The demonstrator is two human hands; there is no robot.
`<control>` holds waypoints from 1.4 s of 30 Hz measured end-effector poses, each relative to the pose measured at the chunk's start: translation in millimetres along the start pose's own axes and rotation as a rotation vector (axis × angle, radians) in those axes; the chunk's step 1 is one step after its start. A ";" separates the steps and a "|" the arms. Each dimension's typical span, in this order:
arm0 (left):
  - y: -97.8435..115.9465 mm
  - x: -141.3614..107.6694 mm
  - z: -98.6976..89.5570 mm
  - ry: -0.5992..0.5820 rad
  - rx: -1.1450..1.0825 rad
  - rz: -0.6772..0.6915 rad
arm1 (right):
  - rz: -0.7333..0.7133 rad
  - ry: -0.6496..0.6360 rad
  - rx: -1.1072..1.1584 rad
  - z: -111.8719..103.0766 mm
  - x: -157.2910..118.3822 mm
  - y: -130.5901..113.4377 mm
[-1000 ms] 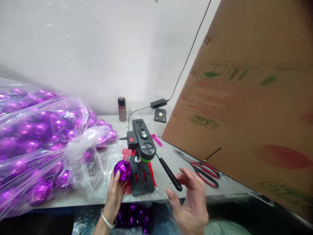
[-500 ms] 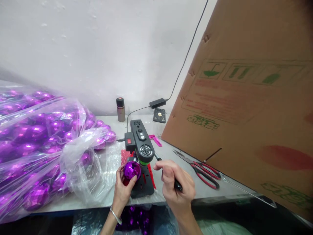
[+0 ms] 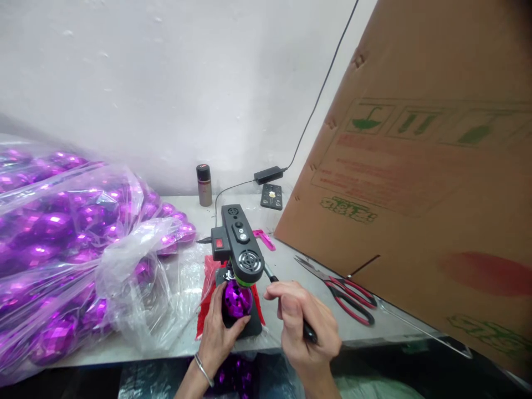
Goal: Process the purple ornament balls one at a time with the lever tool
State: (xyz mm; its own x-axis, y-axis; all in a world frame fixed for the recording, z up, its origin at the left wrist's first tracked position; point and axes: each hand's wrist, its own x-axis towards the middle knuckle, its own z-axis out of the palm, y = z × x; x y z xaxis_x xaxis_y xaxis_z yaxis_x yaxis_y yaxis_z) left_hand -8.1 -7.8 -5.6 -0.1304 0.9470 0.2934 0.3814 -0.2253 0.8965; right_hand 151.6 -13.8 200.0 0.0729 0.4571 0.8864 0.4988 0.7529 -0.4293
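Observation:
A shiny purple faceted ball (image 3: 238, 300) sits under the front end of a black bench machine (image 3: 243, 244) with round vents and a green ring underneath. My left hand (image 3: 222, 321), a bangle on its wrist, grips the ball between thumb and fingers from the left. The machine's dark base plate (image 3: 249, 328) shows below the ball. My right hand (image 3: 307, 318) is wrapped round the black handle of a lever (image 3: 310, 332) that runs up to the machine's right side. A small box with a red switch (image 3: 219, 242) is fixed to the machine's left.
Clear bags of purple balls (image 3: 54, 238) fill the table's left. Red-handled scissors (image 3: 353, 299) lie to the right, before a large cardboard box (image 3: 407, 183). Behind stand a dark bottle (image 3: 204, 188), a power adapter (image 3: 268, 175) and a black patterned case (image 3: 271, 197). More purple balls (image 3: 235, 377) show below the table edge.
My left hand has carried the ball rightward and slightly down, from beside the machine to beneath its head. My right hand has shifted slightly right and down, still on the lever.

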 end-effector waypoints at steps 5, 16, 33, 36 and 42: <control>-0.3 -1.7 2.5 -0.049 0.048 0.035 | 0.020 0.016 0.019 1.7 -4.5 2.1; 0.3 -0.2 -7.1 -0.113 0.087 0.078 | 0.050 0.010 -0.009 1.5 -0.5 -3.1; 21.7 26.6 -5.6 -0.141 -0.039 -0.070 | 0.048 -0.006 -0.035 -0.5 0.4 -5.2; 21.9 26.5 -8.1 -0.209 -0.063 -0.112 | 0.041 -0.024 -0.045 -1.7 1.0 -4.7; 27.4 26.2 -17.8 -0.285 -0.068 -0.150 | 0.070 -0.021 -0.007 -2.4 -4.9 -1.7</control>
State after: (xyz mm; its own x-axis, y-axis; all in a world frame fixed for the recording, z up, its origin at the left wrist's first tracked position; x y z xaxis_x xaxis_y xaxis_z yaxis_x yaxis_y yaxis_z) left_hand -17.4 6.8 32.6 0.0847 0.9946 0.0600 0.3143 -0.0838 0.9456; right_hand 152.5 -18.5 196.9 0.0898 0.5188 0.8502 0.4990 0.7153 -0.4892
